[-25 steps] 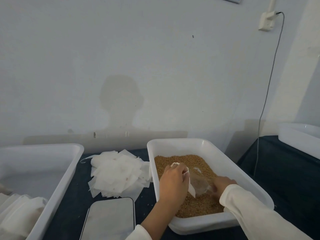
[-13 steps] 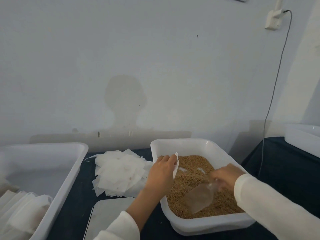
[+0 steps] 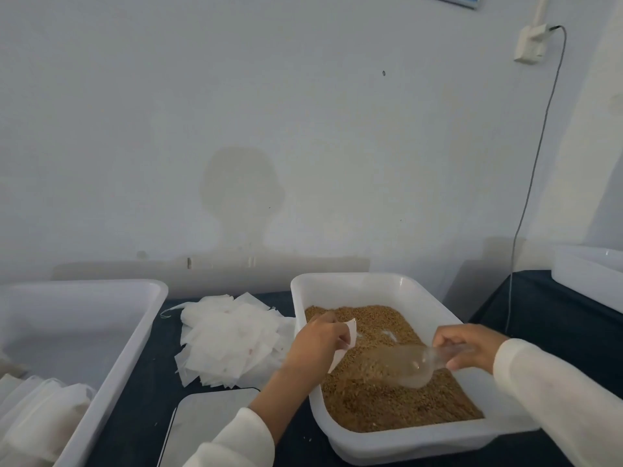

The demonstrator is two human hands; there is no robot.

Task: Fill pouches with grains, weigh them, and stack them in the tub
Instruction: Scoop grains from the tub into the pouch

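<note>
Three white tubs show: one with grain (image 3: 387,404) in it (image 3: 364,281), one at left (image 3: 101,288) and one at far right (image 3: 586,267). One clear scoop (image 3: 401,364), one scale (image 3: 209,423), one loose heap of empty pouches (image 3: 229,342), too many to count. Two hands: left (image 3: 317,348), right (image 3: 468,345).

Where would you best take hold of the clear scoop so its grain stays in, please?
Hold the clear scoop by its narrow handle, coming from the right, as the right hand does: the handle points right, and the wide bowl, full of grain, faces the pouch.
</note>
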